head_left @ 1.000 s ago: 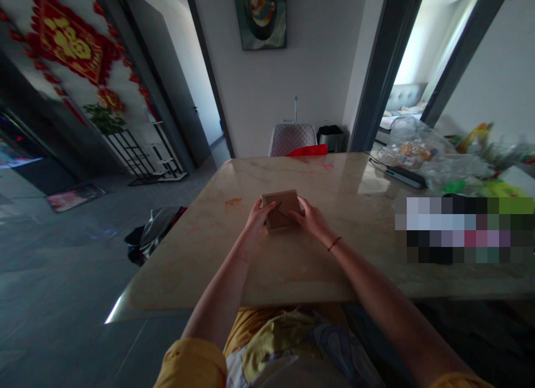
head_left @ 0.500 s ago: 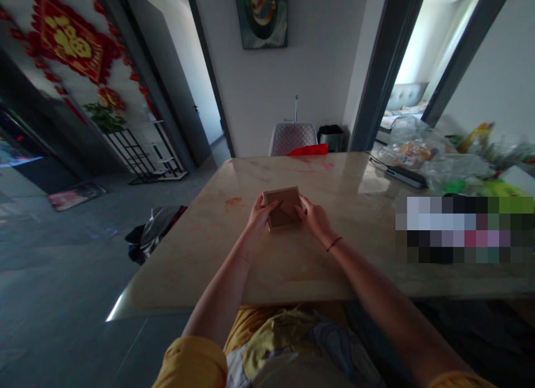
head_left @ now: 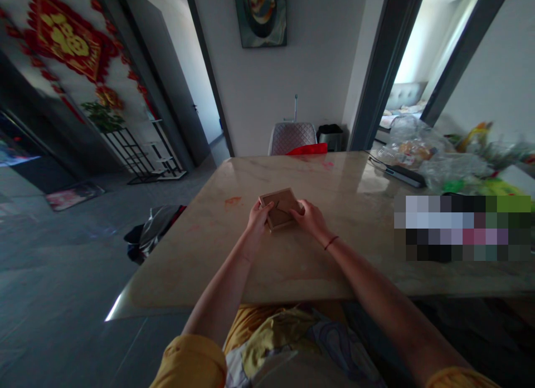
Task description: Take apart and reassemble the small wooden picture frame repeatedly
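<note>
A small brown square frame (head_left: pixel 283 200) with a raised rim is between my two hands, just above or on the table; I cannot tell which. Across its flat face run thin dark lines, perhaps a stand or a seam. My left hand (head_left: pixel 257 216) grips the left side, its thumb lying on the face and its fingers curled out of sight behind. On the right side, my right hand (head_left: pixel 312 218) pinches the lower corner area with the thumb on the face. The frame's underside is hidden.
A marble-patterned table (head_left: pixel 292 265) stretches before me, with an orange stain (head_left: pixel 233 201) at left. Clear plastic bags (head_left: pixel 455 168), a dark elongated device (head_left: pixel 405 176) and a pixelated area occupy its right side. Beyond the far edge stands a quilted chair (head_left: pixel 293 137).
The frame has turned slightly counterclockwise and shifted a little left in my hands. My right hand has moved slightly left with it, and both hands keep their hold.
</note>
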`<state>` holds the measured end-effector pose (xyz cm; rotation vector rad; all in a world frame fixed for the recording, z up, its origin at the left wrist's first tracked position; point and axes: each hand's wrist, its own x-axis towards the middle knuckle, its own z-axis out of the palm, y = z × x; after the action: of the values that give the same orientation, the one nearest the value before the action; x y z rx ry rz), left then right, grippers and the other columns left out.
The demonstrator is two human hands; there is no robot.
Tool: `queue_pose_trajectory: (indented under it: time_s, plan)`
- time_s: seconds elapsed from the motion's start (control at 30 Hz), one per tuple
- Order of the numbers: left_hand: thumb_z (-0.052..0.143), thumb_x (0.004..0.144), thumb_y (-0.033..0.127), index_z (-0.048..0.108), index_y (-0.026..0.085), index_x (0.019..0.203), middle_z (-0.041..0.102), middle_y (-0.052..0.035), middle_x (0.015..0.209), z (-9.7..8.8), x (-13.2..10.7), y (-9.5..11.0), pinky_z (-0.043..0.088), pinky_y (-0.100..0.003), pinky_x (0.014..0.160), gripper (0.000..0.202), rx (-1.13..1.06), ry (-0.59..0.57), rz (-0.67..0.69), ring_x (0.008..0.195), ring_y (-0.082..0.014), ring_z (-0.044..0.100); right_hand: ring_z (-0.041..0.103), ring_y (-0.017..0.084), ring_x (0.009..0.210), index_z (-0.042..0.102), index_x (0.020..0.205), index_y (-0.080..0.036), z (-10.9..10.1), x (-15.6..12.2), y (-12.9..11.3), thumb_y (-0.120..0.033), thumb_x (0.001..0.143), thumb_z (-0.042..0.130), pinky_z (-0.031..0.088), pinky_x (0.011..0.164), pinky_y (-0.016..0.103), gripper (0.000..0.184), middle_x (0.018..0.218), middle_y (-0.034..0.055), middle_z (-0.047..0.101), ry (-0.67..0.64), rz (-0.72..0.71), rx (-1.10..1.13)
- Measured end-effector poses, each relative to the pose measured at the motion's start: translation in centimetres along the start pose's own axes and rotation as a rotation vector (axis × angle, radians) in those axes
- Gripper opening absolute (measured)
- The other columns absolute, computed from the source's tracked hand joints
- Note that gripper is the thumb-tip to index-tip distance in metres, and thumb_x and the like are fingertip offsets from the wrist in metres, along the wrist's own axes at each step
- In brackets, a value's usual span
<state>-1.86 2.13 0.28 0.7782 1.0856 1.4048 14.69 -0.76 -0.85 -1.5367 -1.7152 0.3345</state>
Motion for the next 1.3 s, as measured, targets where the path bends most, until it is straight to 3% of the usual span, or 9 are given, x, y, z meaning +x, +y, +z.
queue_pose_trajectory:
  time_s: [0.2,0.33,0.57,0.83,0.93,1.07,1.17,1.3]
  plan:
    - [0.071,0.069,0.016,0.064,0.015,0.075,0.066,-0.0025,0.067,-0.7,1.0,-0.6,0.051,-0.026,0.064,0.009,0.071,0.105,-0.055,0.060,-0.0139,0.063,0.061,0.024,0.096,0.062,0.114,-0.014,0.8,0.7,1.0,-0.037,0.078,0.061,0.047,0.083,0.037,0.043,0.105,0.0137,0.065,-0.034,-0.061,0.149]
    - [0.072,0.068,0.017,0.063,0.015,0.068,0.064,-0.0028,0.062,-0.9,1.5,-0.9,0.050,-0.025,0.060,0.009,0.111,0.133,-0.077,0.056,-0.0138,0.061,0.060,0.024,0.097,0.065,0.112,-0.015,1.0,1.1,1.7,-0.035,0.078,0.060,0.046,0.085,0.039,0.039,0.104,0.0126,0.065,-0.032,-0.088,0.184]
    - [0.072,0.068,0.019,0.065,0.014,0.072,0.065,-0.0046,0.061,-1.0,1.6,-0.9,0.052,-0.029,0.063,0.010,0.137,0.152,-0.097,0.061,-0.0179,0.065,0.059,0.023,0.090,0.068,0.103,-0.015,1.6,1.5,2.8,-0.041,0.077,0.062,0.046,0.082,0.038,0.037,0.096,0.0112,0.064,-0.029,-0.143,0.167]
    - [0.070,0.069,0.017,0.067,0.013,0.078,0.068,-0.0062,0.067,-0.9,1.4,-0.7,0.054,-0.029,0.066,0.010,0.119,0.141,-0.096,0.066,-0.0186,0.067,0.057,0.020,0.092,0.068,0.091,-0.017,1.0,1.5,2.8,-0.031,0.079,0.058,0.044,0.087,0.034,0.021,0.095,0.0088,0.060,-0.032,-0.226,0.112]
    - [0.072,0.068,0.017,0.067,0.014,0.087,0.070,-0.0052,0.073,-0.7,1.1,-0.2,0.054,-0.027,0.067,0.020,0.102,0.070,-0.045,0.069,-0.0168,0.067,0.057,0.019,0.090,0.065,0.087,-0.018,0.6,1.6,2.5,-0.032,0.080,0.056,0.045,0.085,0.035,0.018,0.094,0.0088,0.061,0.008,-0.194,0.145]
    - [0.074,0.066,0.018,0.062,0.018,0.111,0.072,-0.0037,0.084,0.0,-0.2,0.9,0.054,-0.026,0.070,0.047,0.066,-0.148,0.083,0.073,-0.0164,0.068,0.061,0.018,0.084,0.058,0.105,-0.016,0.5,1.9,2.0,-0.043,0.079,0.057,0.048,0.078,0.034,0.037,0.100,0.0112,0.063,0.084,0.039,0.424]
    - [0.075,0.067,0.018,0.050,0.021,0.129,0.072,-0.0022,0.084,0.7,-1.3,1.6,0.053,-0.025,0.070,0.067,0.076,-0.248,0.098,0.077,-0.0172,0.068,0.063,0.019,0.088,0.059,0.103,-0.015,0.3,2.2,1.8,-0.047,0.079,0.055,0.050,0.078,0.034,0.040,0.100,0.0120,0.066,0.021,0.149,0.675]
    - [0.076,0.066,0.017,0.045,0.022,0.135,0.072,-0.0023,0.089,1.2,-2.2,2.2,0.052,-0.025,0.077,0.076,0.057,-0.298,0.098,0.083,-0.0174,0.068,0.064,0.020,0.095,0.062,0.099,-0.016,-0.2,2.3,2.0,-0.051,0.075,0.059,0.050,0.081,0.034,0.043,0.105,0.0113,0.067,-0.090,0.140,0.884]
